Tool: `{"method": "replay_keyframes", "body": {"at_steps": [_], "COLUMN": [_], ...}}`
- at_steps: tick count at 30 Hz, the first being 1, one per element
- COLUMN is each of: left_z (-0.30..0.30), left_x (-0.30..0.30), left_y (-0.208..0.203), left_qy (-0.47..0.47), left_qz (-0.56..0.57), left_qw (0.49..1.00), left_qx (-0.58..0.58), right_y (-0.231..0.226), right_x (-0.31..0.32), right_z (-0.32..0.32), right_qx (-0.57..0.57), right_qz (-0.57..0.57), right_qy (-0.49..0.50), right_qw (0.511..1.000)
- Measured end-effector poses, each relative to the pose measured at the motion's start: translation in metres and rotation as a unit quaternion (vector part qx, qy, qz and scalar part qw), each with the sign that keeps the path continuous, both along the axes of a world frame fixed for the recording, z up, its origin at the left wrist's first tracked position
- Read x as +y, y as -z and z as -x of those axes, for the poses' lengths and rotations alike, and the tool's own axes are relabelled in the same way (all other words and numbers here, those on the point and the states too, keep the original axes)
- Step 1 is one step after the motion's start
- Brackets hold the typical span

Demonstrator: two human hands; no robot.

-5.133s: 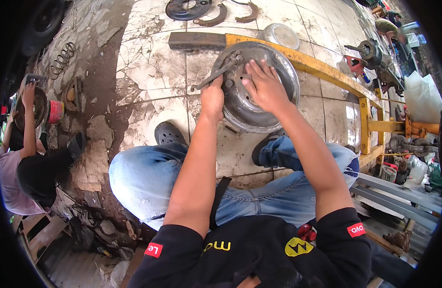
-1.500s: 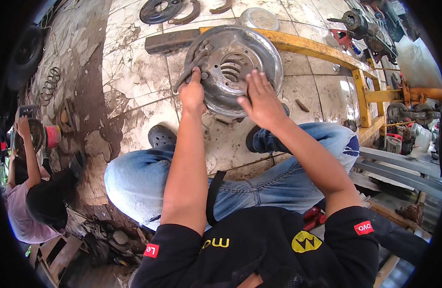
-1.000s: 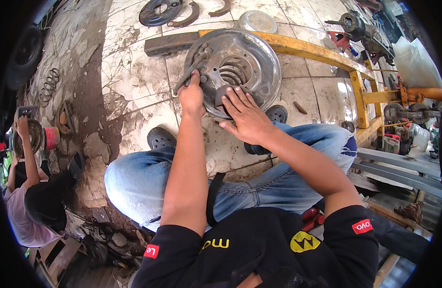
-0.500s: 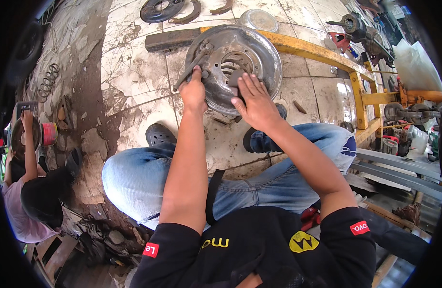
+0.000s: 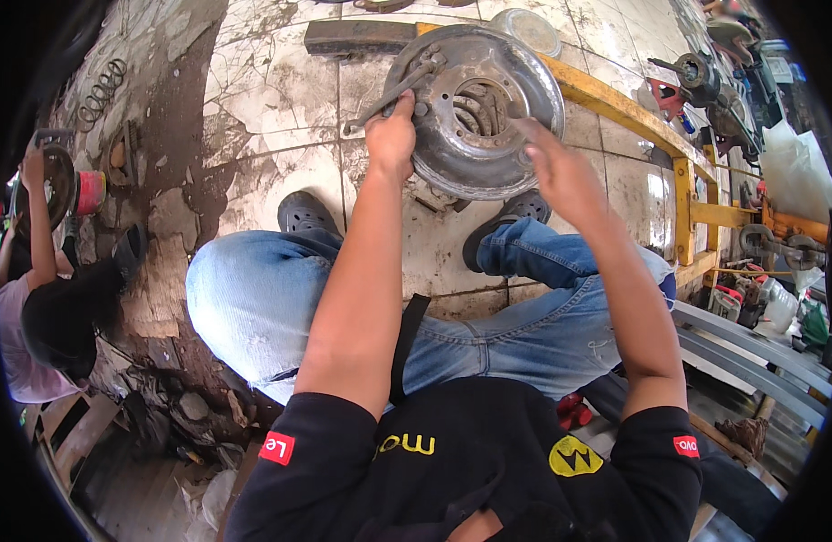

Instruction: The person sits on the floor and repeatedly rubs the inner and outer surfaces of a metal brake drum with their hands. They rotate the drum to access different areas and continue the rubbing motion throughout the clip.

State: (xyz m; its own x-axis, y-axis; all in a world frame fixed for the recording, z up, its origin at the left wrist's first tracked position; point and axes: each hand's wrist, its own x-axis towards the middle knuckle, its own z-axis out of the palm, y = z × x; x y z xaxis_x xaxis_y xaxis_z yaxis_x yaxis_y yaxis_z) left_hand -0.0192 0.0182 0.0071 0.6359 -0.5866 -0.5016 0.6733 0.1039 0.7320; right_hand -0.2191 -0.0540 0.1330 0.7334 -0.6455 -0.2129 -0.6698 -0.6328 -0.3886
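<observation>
A round metal brake backing plate [image 5: 452,167] with a large centre hole tilts above the tiled floor in front of me. Its surface is grey, stained and partly shiny. My left hand [image 5: 392,140] is closed on its left edge, beside a rod-like lever [image 5: 393,98] fixed to the plate. Over the plate's right side, my right hand [image 5: 565,176] is smeared by motion. A small dark flat piece [image 5: 514,110], like sandpaper, shows at its fingertips against the plate. Part of that piece is hidden by the fingers.
Behind the plate runs a yellow metal frame [image 5: 615,107], with a round metal lid [image 5: 524,32] near it. Metal parts [image 5: 696,77] crowd the right side. At far left, a person [image 5: 41,316] handles another round part near a red can [image 5: 91,191]. A coil spring [image 5: 102,90] lies on the floor.
The plate and my left hand appear farther right and higher in the picture as the view shifts. My right hand has swept from the plate's lower middle to its right side.
</observation>
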Motion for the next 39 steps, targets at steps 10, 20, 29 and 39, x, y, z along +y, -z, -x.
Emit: {"method": "replay_keyframes", "body": {"at_steps": [10,20,29,39], "left_z": [-0.001,0.004,0.003,0.004], "left_x": [-0.004,-0.004,-0.006,-0.014], "left_y": [-0.001,-0.008,-0.011,0.003], "left_qy": [-0.004,0.0,0.001,-0.035], "left_qz": [-0.029,-0.034,-0.051,-0.009], "left_qw": [0.999,0.998,0.998,0.999], "left_qx": [-0.026,-0.054,-0.025,-0.026], "right_y": [0.053,0.046,0.059,0.053], "right_x": [0.064,0.025,0.087,0.06], "right_z": [-0.002,0.037,-0.009,0.018], "right_qx": [0.115,0.222,0.056,0.156], "right_qz": [0.092,0.113,0.06,0.121], "right_qy": [-0.193,-0.164,-0.162,-0.153], "right_qw": [0.97,0.954,0.983,0.968]}}
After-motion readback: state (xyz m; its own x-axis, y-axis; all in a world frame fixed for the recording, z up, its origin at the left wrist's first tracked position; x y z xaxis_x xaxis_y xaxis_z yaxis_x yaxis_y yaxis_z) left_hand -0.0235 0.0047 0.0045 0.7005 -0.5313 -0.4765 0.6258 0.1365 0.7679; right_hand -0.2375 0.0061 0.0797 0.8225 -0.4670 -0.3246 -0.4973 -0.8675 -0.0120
